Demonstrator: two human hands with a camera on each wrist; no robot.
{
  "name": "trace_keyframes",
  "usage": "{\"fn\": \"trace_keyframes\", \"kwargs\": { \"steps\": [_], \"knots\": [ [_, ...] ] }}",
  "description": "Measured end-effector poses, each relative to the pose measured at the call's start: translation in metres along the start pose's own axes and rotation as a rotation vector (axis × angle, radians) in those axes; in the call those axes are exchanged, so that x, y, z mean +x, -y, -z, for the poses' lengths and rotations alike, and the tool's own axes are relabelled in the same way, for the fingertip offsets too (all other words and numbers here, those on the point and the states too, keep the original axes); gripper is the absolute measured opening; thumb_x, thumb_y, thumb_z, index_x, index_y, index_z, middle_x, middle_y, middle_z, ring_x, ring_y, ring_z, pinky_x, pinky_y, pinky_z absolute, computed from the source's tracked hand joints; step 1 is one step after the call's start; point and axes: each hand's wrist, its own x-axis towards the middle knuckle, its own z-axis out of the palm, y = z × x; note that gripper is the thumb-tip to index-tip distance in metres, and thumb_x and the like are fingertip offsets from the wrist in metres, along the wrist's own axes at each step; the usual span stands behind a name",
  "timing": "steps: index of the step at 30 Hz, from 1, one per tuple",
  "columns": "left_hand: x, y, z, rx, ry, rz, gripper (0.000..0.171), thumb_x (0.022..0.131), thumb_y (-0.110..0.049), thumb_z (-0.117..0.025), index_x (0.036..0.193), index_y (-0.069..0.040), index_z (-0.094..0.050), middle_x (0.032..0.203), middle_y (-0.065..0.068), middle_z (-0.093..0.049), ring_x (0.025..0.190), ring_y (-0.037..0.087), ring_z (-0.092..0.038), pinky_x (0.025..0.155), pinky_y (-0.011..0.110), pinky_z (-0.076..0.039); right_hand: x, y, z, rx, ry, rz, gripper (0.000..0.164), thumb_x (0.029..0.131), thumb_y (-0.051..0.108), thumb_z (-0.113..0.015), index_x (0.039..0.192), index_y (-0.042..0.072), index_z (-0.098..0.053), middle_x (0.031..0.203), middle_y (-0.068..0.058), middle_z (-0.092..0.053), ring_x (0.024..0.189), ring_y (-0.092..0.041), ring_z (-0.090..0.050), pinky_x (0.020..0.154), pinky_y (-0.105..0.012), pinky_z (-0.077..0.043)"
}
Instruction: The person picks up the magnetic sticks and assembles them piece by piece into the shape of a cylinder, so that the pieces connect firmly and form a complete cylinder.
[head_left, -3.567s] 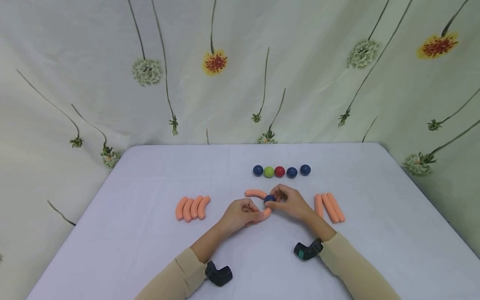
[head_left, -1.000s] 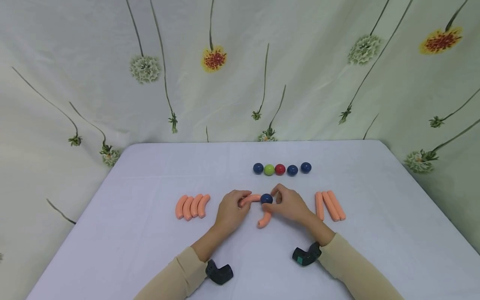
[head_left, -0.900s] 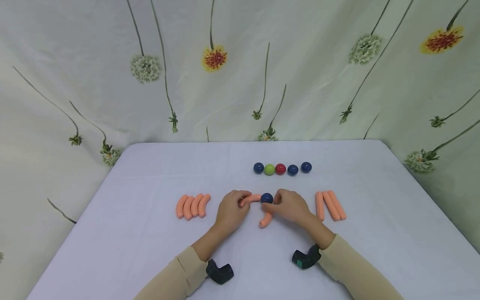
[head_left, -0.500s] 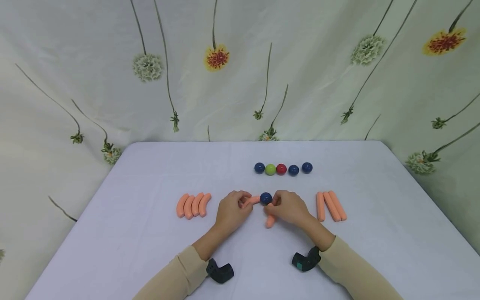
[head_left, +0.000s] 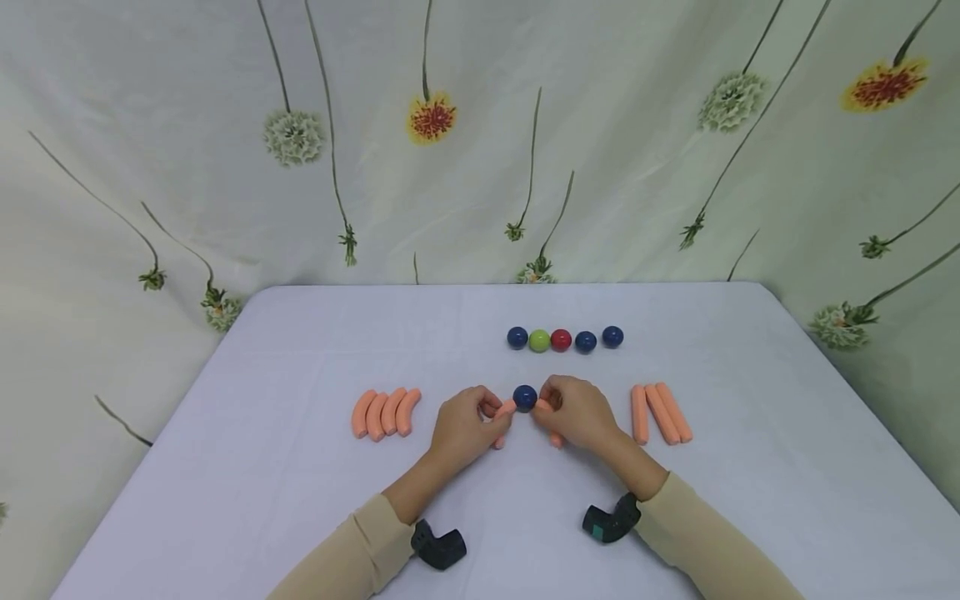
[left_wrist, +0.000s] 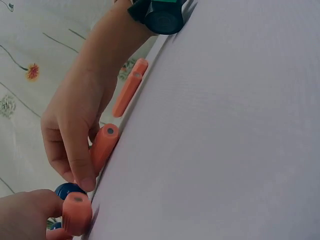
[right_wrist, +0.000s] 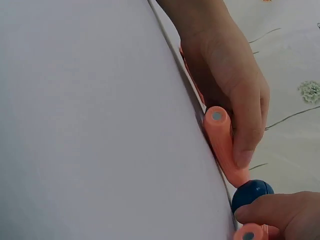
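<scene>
In the head view a blue ball (head_left: pixel 525 397) sits between the hands at the middle of the table. My left hand (head_left: pixel 460 421) pinches a curved salmon-coloured rod (head_left: pixel 506 408) whose far end meets the ball's left side. On the other side my right hand (head_left: pixel 576 412) grips a second salmon rod (head_left: pixel 556 440), mostly covered by its fingers; its upper end lies at or near the ball. Both rods slant down toward me, spreading apart. The wrist views show a grey metal disc in the free end of the left-hand rod (right_wrist: pixel 220 140) and of the right-hand rod (left_wrist: pixel 104 146).
Behind the hands is a row of balls: blue (head_left: pixel 517 337), green (head_left: pixel 539 340), red (head_left: pixel 560 339) and two more blue. Several curved rods (head_left: pixel 385 414) lie at left, three straight rods (head_left: pixel 660 413) at right. A flowered cloth (head_left: pixel 480 167) hangs behind the table.
Earlier my left hand shifted from the lower rod to the upper-left one. Since half a second ago, the left rod has swung to point toward me, and the right rod's lower end has moved right.
</scene>
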Motion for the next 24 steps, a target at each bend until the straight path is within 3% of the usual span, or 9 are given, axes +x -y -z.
{"fn": "trace_keyframes", "kwargs": {
  "steps": [7, 10, 13, 16, 20, 24],
  "knots": [
    [0.0, 0.001, -0.001, -0.019, 0.012, -0.022, 0.021, 0.089, -0.031, -0.07, 0.082, -0.014, -0.062, 0.069, -0.006, -0.055, 0.063, 0.01, -0.049, 0.055, 0.025, -0.04, 0.002, -0.006, -0.005, 0.009, -0.047, 0.098, 0.012, 0.085, 0.019, -0.076, 0.093, 0.011, -0.072, 0.075, 0.005, -0.056, 0.068, -0.012, -0.049, 0.061, -0.028, -0.043],
    [-0.001, 0.002, -0.003, -0.052, 0.011, -0.034, 0.023, 0.088, -0.029, -0.071, 0.099, -0.011, -0.063, 0.083, -0.003, -0.061, 0.073, 0.011, -0.053, 0.063, 0.027, -0.045, 0.001, -0.009, -0.008, 0.037, -0.036, 0.134, 0.014, 0.085, 0.016, -0.076, 0.097, 0.011, -0.073, 0.081, 0.005, -0.059, 0.073, -0.012, -0.051, 0.066, -0.029, -0.044],
    [-0.003, 0.004, -0.004, -0.077, 0.027, -0.063, 0.041, 0.09, -0.028, -0.07, 0.124, -0.009, -0.059, 0.103, 0.002, -0.064, 0.086, 0.015, -0.056, 0.073, 0.032, -0.048, 0.001, -0.012, -0.012, 0.059, -0.011, 0.18, 0.016, 0.085, 0.015, -0.077, 0.101, 0.011, -0.073, 0.087, 0.007, -0.063, 0.077, -0.01, -0.052, 0.07, -0.028, -0.046],
    [-0.004, 0.005, -0.004, -0.078, 0.07, -0.12, 0.048, 0.092, -0.027, -0.066, 0.135, -0.009, -0.056, 0.117, 0.006, -0.064, 0.1, 0.02, -0.059, 0.084, 0.04, -0.048, 0.0, -0.015, -0.013, 0.06, 0.005, 0.24, 0.017, 0.086, 0.016, -0.076, 0.102, 0.012, -0.073, 0.089, 0.007, -0.064, 0.078, -0.009, -0.053, 0.07, -0.028, -0.047],
    [-0.002, 0.006, -0.005, -0.068, 0.099, -0.19, 0.039, 0.093, -0.025, -0.065, 0.129, -0.009, -0.062, 0.121, 0.006, -0.065, 0.113, 0.022, -0.058, 0.096, 0.043, -0.045, 0.002, -0.015, -0.013, 0.064, 0.008, 0.284, 0.018, 0.087, 0.016, -0.075, 0.104, 0.011, -0.073, 0.091, 0.005, -0.066, 0.08, -0.009, -0.054, 0.07, -0.028, -0.047],
    [-0.001, 0.005, -0.004, -0.076, 0.088, -0.212, 0.032, 0.093, -0.024, -0.066, 0.12, -0.006, -0.066, 0.113, 0.005, -0.067, 0.106, 0.02, -0.06, 0.093, 0.042, -0.047, 0.003, -0.014, -0.01, 0.082, 0.028, 0.266, 0.021, 0.087, 0.016, -0.075, 0.107, 0.009, -0.072, 0.096, 0.003, -0.068, 0.082, -0.01, -0.054, 0.071, -0.028, -0.047]
  ]
}}
